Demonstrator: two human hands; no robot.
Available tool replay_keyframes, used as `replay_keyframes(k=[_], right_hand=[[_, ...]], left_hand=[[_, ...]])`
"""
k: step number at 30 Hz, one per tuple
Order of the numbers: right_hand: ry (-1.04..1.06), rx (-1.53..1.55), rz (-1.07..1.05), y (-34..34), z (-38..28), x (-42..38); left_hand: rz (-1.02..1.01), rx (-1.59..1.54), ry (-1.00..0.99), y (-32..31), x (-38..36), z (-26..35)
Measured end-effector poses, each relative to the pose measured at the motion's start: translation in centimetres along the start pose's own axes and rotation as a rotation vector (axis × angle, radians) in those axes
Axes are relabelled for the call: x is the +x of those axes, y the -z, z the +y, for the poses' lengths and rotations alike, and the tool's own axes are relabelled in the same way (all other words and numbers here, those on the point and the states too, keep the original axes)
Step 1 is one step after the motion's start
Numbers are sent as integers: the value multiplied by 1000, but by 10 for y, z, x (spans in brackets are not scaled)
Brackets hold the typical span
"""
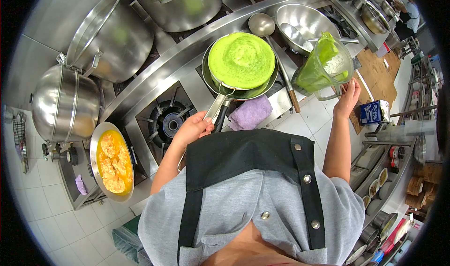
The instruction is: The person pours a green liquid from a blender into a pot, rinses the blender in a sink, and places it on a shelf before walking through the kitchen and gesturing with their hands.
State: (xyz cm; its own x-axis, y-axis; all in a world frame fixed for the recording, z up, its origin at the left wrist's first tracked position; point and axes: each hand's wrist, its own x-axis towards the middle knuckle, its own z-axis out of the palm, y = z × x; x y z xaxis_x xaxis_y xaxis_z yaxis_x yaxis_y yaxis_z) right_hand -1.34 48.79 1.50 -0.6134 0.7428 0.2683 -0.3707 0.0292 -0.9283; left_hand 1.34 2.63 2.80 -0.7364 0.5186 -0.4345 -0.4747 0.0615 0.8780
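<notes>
My left hand (193,126) is closed around the metal handle of a strainer (217,105). Bright green purée (241,59) fills the strainer, which rests over a frying pan (268,88) on the stove. The pan's black handle (221,117) runs just beside my left fingers. On the other side, my right hand (347,99) grips the handle of a clear blender jug (323,69). The jug is tilted, with green purée coating its walls. A folded purple cloth (251,112) lies just below the pan.
A long ladle (261,25) and a steel bowl (300,22) sit right of the pan. Large stockpots (122,41) stand at the back left. A burner (172,121) lies left of the pan, and a pan of orange food (113,160) is farther left.
</notes>
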Motion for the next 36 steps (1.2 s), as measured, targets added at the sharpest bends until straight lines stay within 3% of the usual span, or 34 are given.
replay_keyframes(k=[8,20,28,36], right_hand=[[0,-36,-6,-1,-3,3],[-6,-40,-1,0,-4,2],[-20,0,40,-1,-2,4],[-1,13,48,-5,-5,3]], left_hand=[[0,-16,-19,4,1,-9],[-11,-70,-9,-12,-22,28],[184,-206,119,-35,-51,68],[200,-202,72,-36,-65,88]])
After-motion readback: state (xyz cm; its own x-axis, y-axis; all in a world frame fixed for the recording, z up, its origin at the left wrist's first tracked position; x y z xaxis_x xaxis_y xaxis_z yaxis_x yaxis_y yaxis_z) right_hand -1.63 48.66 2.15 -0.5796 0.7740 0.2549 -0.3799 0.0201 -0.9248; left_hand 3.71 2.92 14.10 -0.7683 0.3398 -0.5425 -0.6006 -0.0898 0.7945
